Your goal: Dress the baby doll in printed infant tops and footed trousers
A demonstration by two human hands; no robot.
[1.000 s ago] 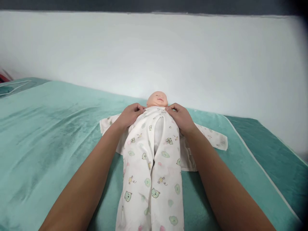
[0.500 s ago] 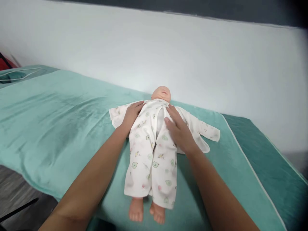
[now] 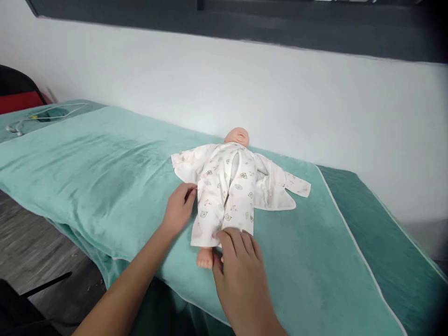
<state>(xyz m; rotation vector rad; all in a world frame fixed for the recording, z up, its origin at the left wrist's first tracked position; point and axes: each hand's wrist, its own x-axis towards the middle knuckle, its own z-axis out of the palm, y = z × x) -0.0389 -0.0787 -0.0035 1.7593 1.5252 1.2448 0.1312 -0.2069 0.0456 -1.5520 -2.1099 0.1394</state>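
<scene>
A baby doll lies on its back, its head toward the wall. White printed baby trousers cover its legs and reach up over the front of its body. A matching white baby top is spread beneath, sleeves out to both sides. Beside the trouser leg on the left, my left hand is closed, thumb and fingertips at the fabric's edge. My right hand curls over the other trouser cuff, thumb below, hiding that foot. The other bare foot sticks out of its cuff.
A light green cloth covers the table, with a darker green cover showing at the right. White cord lies at the far left by a red and black chair. A white wall stands behind.
Both hands have moved from the upper trousers down toward me, the left to the leg's side, the right to the cuff. The view has shifted back, showing more of the left side.
</scene>
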